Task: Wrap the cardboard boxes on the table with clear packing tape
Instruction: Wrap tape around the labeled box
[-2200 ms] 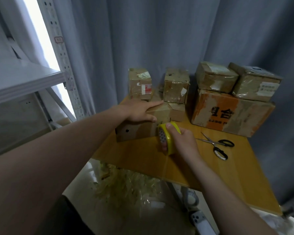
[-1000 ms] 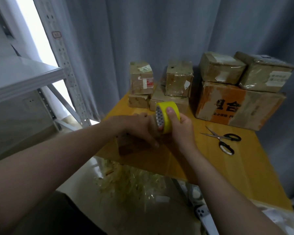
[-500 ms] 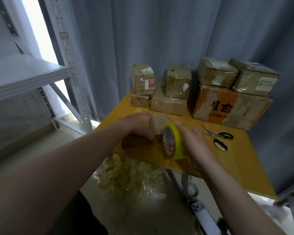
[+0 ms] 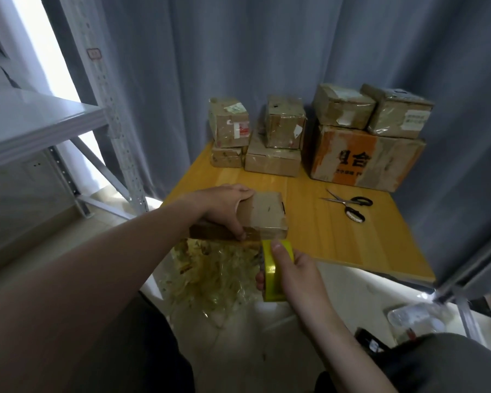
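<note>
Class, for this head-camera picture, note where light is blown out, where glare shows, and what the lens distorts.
Head view: the window strip at upper left is blown out white; in the same head view the shelving upright beside it slants and bows with wide-angle distortion, and the left forearm looms oversized; sheen glints on the tape-wrapped box at back right.

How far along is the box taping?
Looks done: the stacked brown cardboard boxes at the back of the yellow wooden table shine with clear tape. In hand: the left hand grips a small brown cardboard box at the near edge; the right hand holds the yellow tape roll below it. Left: finish this wrap, cut with the black-handled scissors.
</note>
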A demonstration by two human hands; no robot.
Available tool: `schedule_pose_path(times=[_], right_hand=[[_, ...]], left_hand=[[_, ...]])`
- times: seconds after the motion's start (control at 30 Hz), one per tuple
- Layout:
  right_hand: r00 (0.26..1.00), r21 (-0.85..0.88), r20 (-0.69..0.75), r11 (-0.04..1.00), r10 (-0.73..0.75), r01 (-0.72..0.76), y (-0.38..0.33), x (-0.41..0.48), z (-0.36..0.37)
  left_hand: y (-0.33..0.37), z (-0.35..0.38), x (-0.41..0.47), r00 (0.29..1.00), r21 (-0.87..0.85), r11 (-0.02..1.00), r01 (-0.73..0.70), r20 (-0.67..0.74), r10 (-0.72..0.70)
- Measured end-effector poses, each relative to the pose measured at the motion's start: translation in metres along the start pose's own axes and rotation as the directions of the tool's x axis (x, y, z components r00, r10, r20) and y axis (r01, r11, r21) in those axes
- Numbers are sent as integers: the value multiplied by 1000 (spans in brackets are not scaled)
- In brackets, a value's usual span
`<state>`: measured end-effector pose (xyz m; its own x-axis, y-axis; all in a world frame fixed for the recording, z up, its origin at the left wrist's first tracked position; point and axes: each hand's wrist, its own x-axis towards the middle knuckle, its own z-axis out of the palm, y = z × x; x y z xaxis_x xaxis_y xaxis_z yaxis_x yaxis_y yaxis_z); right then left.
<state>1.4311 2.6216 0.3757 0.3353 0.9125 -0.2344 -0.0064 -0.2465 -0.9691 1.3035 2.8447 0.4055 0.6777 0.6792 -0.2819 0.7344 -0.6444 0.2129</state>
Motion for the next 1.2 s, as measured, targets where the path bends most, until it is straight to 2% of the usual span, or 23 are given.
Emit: schedule_pose_path(times=[0.23,0.37,0.43,0.5,0.57,0.63,0.7,0.77,0.8,0.87,1.03,1.2], right_hand=[[999,-40,-44,999,17,-19,25,-16,15],[989,-67,-144,997,32,-42,36,-10,9],[991,-39,-133,999,-9,4,40,-7,1],[981,-120,-148,987,-123,106,36,-3,-6],[927,-358,-146,892,-346,276,21,1,-11],[879,-605,47,687,-475,404,1,9,-9],[885,-781,282,447,-370,436,-14,22,2],[907,-878,355,251,-227,407,-12,41,15],[918,-904,342,195,-199,379,-11,50,20],[940,-927,298,182,-165,327,-14,71,27],[970,-929,232,279,-68,242,-41,136,30],[965,-934,249,241,-85,262,-49,156,28]], left_hand=[[-9,7,-5,998,24,998,-56,35,55],[-13,11,-5,998,44,998,-48,39,46],[-15,13,-3,998,55,997,-56,40,53],[-15,13,-2,997,68,996,-63,40,60],[-15,13,0,997,77,995,-63,39,60],[-17,15,2,998,80,995,-59,36,57],[-18,17,4,997,92,993,-72,26,70],[-13,15,-1,996,104,990,-94,19,93],[-9,14,-4,994,110,988,-108,16,106],[-7,14,-5,990,101,985,-139,-12,141],[-16,22,2,979,37,980,-196,-53,198],[-13,23,-3,978,-2,982,-190,-91,189]])
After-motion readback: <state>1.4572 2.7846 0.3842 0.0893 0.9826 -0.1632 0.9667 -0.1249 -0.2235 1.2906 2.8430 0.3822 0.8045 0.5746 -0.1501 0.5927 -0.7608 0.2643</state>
